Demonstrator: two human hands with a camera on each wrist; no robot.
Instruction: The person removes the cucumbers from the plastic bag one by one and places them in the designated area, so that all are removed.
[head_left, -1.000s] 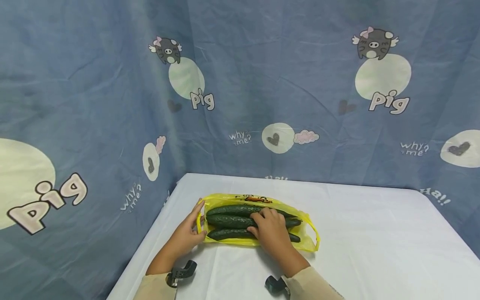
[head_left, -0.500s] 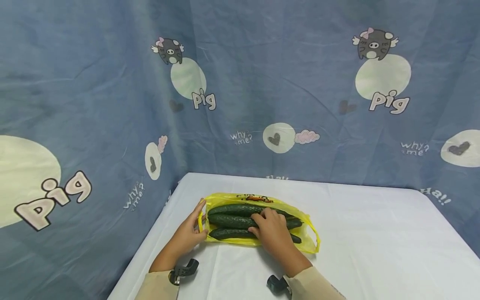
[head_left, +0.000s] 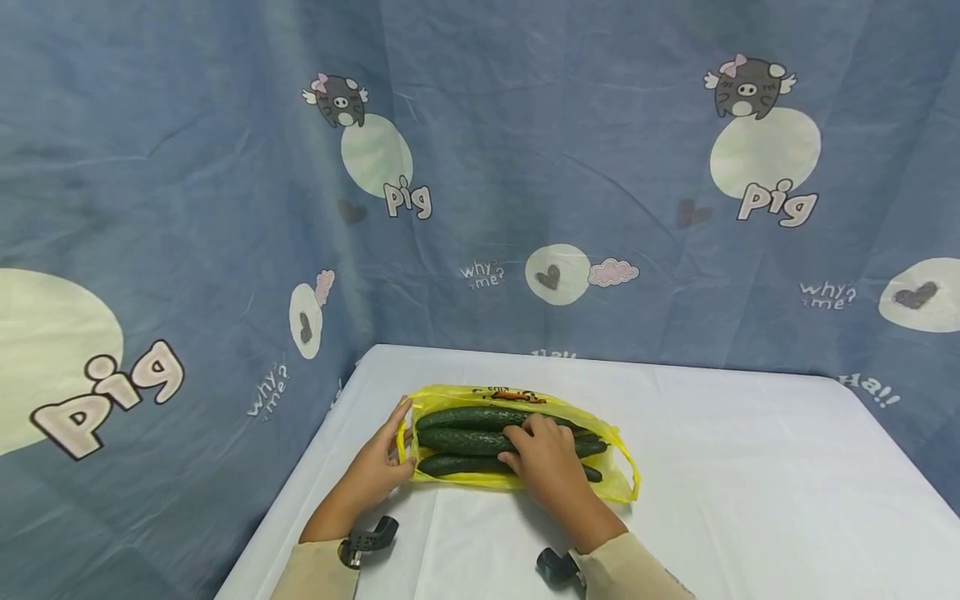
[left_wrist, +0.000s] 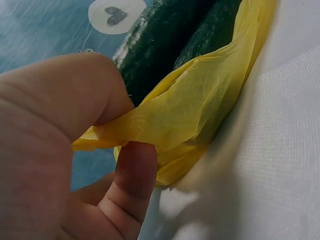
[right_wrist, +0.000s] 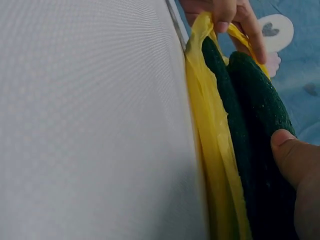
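Note:
A thin yellow plastic bag (head_left: 495,481) lies on its side on the white-covered table, its mouth facing up toward me. Inside it, three long dark green cucumbers (head_left: 461,442) lie side by side. At the bag's left end my left hand (head_left: 375,467) pinches the rim near the handle; the left wrist view shows the yellow film (left_wrist: 175,117) between thumb and finger. My right hand (head_left: 547,462) reaches into the opening and grips the middle cucumber, fingers over its far side. Its thumb (right_wrist: 284,137) lies along this cucumber (right_wrist: 260,95) in the right wrist view.
The white tablecloth (head_left: 735,483) extends to the right of the bag. A blue curtain (head_left: 480,192) printed with pigs hangs behind the table and along its left side. Each wrist wears a dark camera mount (head_left: 367,542).
Both hands keep their hold on the bag and the middle cucumber. The scene sits very slightly farther right in the head view than one second ago.

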